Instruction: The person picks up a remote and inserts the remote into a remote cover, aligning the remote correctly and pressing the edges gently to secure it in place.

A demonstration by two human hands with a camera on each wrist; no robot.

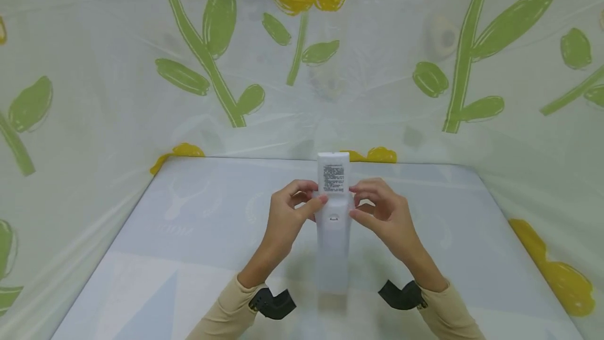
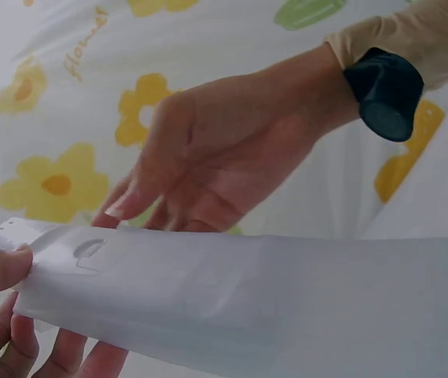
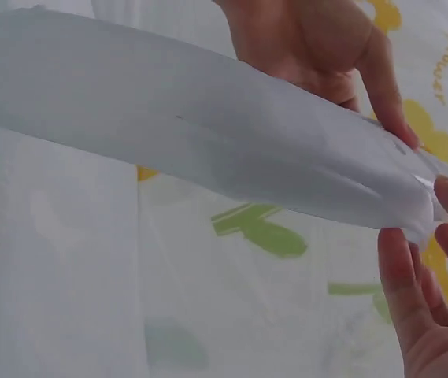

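Fingers (image 1: 305,185) of left hand (image 1: 289,214) and right hand (image 1: 388,215) pinch translucent sleeve (image 1: 333,253); only head view shows label (image 1: 333,178) clearly.

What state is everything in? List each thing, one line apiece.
White device: partly sleeved, printed end exposed.
Translucent sleeve: open where the printed end sticks out.
Left hand: gripping the sleeved device.
Right hand: pinching the sleeve's edge.
Black wristbands: worn, one on each arm.
Flowered sheet: spread behind and beside the table.
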